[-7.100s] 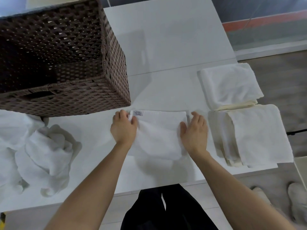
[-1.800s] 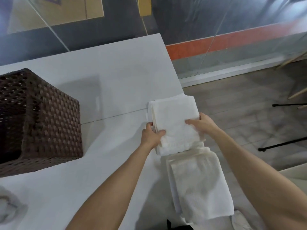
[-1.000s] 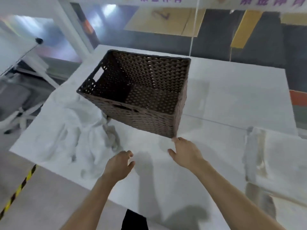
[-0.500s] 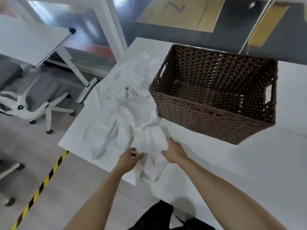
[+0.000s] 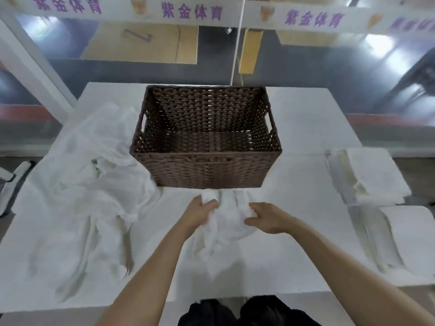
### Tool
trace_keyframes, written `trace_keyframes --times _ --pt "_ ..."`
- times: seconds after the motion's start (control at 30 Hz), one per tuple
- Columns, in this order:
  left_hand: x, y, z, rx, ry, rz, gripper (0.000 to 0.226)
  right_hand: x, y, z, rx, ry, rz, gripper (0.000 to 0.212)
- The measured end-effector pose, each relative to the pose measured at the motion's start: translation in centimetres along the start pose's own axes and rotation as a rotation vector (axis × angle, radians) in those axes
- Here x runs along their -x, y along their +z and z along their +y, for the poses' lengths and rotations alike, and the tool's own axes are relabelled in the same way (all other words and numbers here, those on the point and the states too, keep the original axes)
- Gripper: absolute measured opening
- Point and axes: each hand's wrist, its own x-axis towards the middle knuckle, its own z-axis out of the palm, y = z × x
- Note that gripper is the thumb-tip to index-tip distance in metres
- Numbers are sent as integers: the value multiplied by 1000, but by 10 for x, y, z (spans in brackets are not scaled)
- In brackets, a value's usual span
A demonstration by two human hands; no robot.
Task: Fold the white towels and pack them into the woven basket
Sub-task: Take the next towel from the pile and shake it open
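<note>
Crumpled towel (image 5: 229, 222) on desk (image 5: 294, 245), between grips: left grip (image 5: 197, 215) pinches it, right grip (image 5: 268, 218) curls round edge. One basket (image 5: 207, 170), two folded stacks (image 5: 372, 175), one heap (image 5: 94, 180).

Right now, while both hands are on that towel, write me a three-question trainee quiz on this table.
1. True or false: the woven basket already holds towels.
2. Pick one: the folded stacks lie A) on the table to the person's right of the basket, B) inside the basket, C) on the floor.
3. Short answer: what do the left hand and right hand grip?

Key: 1 false, its woven bottom shows bare. 2 A. 3 the crumpled towel just in front of the basket.
</note>
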Motion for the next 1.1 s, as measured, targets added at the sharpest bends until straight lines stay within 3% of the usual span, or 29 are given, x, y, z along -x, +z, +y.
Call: trace_keyframes --times 0.07,0.13,0.2,0.23,0.3,0.37,0.4,0.47,0.53,0.63,0.77,0.97,1.1 --pt "-6 20 30 -235 147 -89 47 19 -17 30 97 73 28 62" --pt "-10 42 60 -498 239 -154 74 31 -34 55 90 80 257 49" --pt "-11 65 89 -739 321 -198 72 36 -54 77 -131 13 565 42" --pt "-7 77 105 -856 376 -219 65 37 -66 85 -223 -57 660 49" --pt "2 103 134 -1024 470 -253 46 47 -95 95 -203 -259 674 75" --pt "12 129 160 -1140 513 -243 23 59 -115 96 -115 -394 519 90" --pt "17 142 172 -1194 546 -222 17 63 -120 99 -90 -430 467 85" --pt "23 163 191 -1240 642 -124 16 64 -127 111 -65 -461 442 47" --pt "27 171 202 -1158 675 25 13 71 -137 129 -110 -467 498 10" --pt "30 173 210 -1012 617 284 22 93 -166 152 -241 -540 591 31" --pt "21 171 197 -948 553 497 13 123 -212 171 -289 -592 652 44" --pt "5 169 181 -487 422 606 9 130 -248 186 -300 -562 672 43" --pt "14 173 230 -333 573 630 29 130 -256 194 -75 -379 693 35"
